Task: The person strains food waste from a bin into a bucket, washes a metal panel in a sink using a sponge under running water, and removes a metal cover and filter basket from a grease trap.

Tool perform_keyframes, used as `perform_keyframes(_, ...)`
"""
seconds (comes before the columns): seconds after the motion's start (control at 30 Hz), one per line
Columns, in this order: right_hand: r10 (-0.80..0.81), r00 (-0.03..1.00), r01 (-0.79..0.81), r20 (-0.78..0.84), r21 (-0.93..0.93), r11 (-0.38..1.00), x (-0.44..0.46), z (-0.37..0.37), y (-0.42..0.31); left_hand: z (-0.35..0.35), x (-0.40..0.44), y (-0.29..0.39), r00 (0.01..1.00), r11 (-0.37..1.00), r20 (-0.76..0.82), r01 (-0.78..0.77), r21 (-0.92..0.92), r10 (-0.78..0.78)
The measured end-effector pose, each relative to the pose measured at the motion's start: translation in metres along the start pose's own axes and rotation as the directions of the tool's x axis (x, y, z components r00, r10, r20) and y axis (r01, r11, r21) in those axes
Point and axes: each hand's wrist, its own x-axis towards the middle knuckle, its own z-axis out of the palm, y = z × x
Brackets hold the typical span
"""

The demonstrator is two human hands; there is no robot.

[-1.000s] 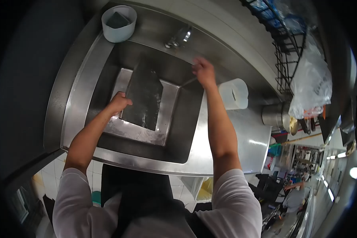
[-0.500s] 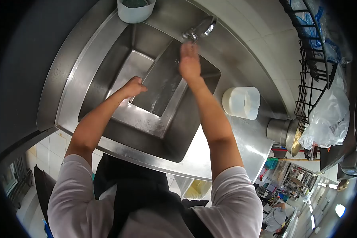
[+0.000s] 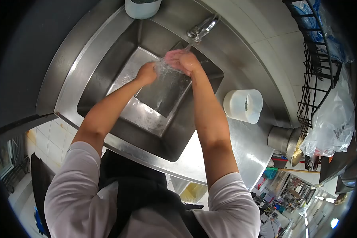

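In your sink [image 3: 137,138] sits the panel [image 3: 162,94], which could slip if running water [image 3: 164,67] pushes it while loosely held; it looks grey, flat and wet. Over the sink, your left hand [image 3: 147,73] is curled, its grip hidden; your right hand [image 3: 182,61], loosely open, holds nothing I can see.

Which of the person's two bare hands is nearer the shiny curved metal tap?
The right hand, in the stream from the tap; the left hand is farther away, by the flat gray board's edge.
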Motion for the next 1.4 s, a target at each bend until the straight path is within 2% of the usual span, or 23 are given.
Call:
perform_keyframes(0.1,-0.073,0.996,0.060,-0.050,-0.211,0.976,-0.002,0.006,0.005,0.011,0.022,0.008,0.998,0.998,-0.046,-0.041,-0.037,0.040)
perform_keyframes(0.13,0.023,0.993,-0.015,0.116,-0.070,0.997,-0.006,0.010,0.000,0.020,0.029,0.005,0.992,0.996,-0.100,-0.078,-0.044,0.073)
perform_keyframes(0.23,-0.173,0.974,0.180,-0.145,0.037,0.983,0.005,0.009,0.004,0.043,0.063,-0.020,0.981,0.988,-0.125,-0.147,0.044,0.151)
perform_keyframes(0.33,-0.140,0.990,0.136,-0.027,-0.105,0.985,-0.027,0.007,-0.005,0.027,0.062,0.023,0.976,0.971,-0.020,-0.213,0.107,0.217)
perform_keyframes(0.37,-0.193,0.971,0.160,-0.141,-0.220,0.962,-0.047,-0.002,-0.009,0.026,0.063,0.025,0.971,0.959,-0.009,-0.236,0.160,0.240)
perform_keyframes(0.43,-0.320,0.889,0.151,-0.327,-0.450,0.880,-0.082,-0.020,-0.020,0.017,0.047,0.040,0.967,0.973,-0.105,-0.229,0.040,0.232)
perform_keyframes(0.5,-0.526,0.719,0.119,-0.455,-0.664,0.738,-0.146,-0.048,-0.035,0.023,0.059,0.009,0.985,0.976,-0.015,-0.174,-0.129,0.174)
perform_keyframes(0.53,-0.662,0.601,0.071,-0.449,-0.794,0.603,-0.170,-0.079,-0.029,0.014,0.047,0.022,0.984,0.983,0.031,-0.170,-0.064,0.173)
perform_keyframes(0.57,-0.611,0.548,0.029,-0.571,-0.717,0.696,-0.198,-0.102,-0.034,0.000,0.037,0.034,0.983,0.986,0.073,-0.166,0.003,0.166)
perform_keyframes(0.6,-0.630,0.495,-0.136,-0.599,-0.769,0.624,-0.226,-0.126,-0.036,0.001,0.043,0.030,0.983,0.989,0.110,-0.147,-0.002,0.146)
perform_keyframes(0.67,-0.602,0.597,-0.530,-0.531,-0.824,0.201,-0.234,-0.214,-0.005,0.006,0.061,-0.003,0.979,0.995,0.178,-0.101,-0.011,0.101)
perform_keyframes(0.73,-0.124,0.665,-0.627,-0.736,-0.641,0.442,-0.233,-0.199,-0.013,0.019,0.069,-0.028,0.978,0.980,0.136,-0.140,-0.141,0.159)
perform_keyframes(0.77,0.141,0.656,-0.688,-0.741,-0.510,0.516,-0.233,-0.194,-0.014,0.021,0.065,-0.024,0.976,0.966,0.115,-0.161,-0.201,0.186)
perform_keyframes(0.87,0.285,0.657,-0.717,-0.698,-0.461,0.522,-0.216,-0.205,0.014,0.012,0.035,0.004,0.972,0.984,0.209,-0.075,-0.162,0.109)
perform_keyframes(0.9,0.070,0.826,-0.528,-0.559,-0.727,0.439,-0.179,-0.294,0.095,0.009,0.028,0.007,0.975,0.991,0.197,-0.081,-0.107,0.101)
perform_keyframes(0.93,-0.177,0.923,-0.310,-0.342,-0.933,0.185,-0.143,-0.377,0.172,0.007,0.022,0.009,0.979,0.995,0.183,-0.086,-0.053,0.094)
perform_keyframes(0.97,-0.382,0.917,-0.169,-0.113,-0.979,-0.117,-0.111,-0.451,0.241,0.006,0.017,0.009,0.981,0.996,0.171,-0.090,0.001,0.088)
perform_keyframes(1.03,0.016,0.978,-0.189,-0.207,-0.921,-0.341,-0.121,-0.368,0.158,0.012,0.014,-0.005,0.991,0.994,0.084,-0.105,0.043,0.101)
perform_keyframes(1.07,0.213,0.947,-0.129,-0.241,-0.891,-0.435,-0.130,-0.316,0.107,0.013,0.019,-0.013,0.993,0.992,0.031,-0.113,0.062,0.111)
perform_keyframes(1.17,-0.137,0.935,-0.334,-0.328,-0.942,-0.023,-0.180,-0.266,0.042,0.016,0.024,-0.029,1.000,0.998,0.016,0.024,0.053,-0.025)
perform_keyframes(1.2,-0.249,0.914,-0.309,-0.320,-0.947,0.081,-0.187,-0.270,0.042,0.016,0.024,-0.028,0.999,0.999,0.024,0.032,0.042,-0.033)
perform_keyframes(1.3,-0.261,0.917,-0.310,-0.303,-0.951,0.013,-0.194,-0.280,0.040,0.014,0.020,-0.020,0.997,0.998,0.028,0.065,0.008,-0.066)
perform_keyframes(1.4,0.013,0.817,-0.575,-0.577,-0.812,0.101,-0.213,-0.244,0.017,0.016,0.014,-0.009,0.996,0.996,0.006,0.085,-0.016,-0.085)
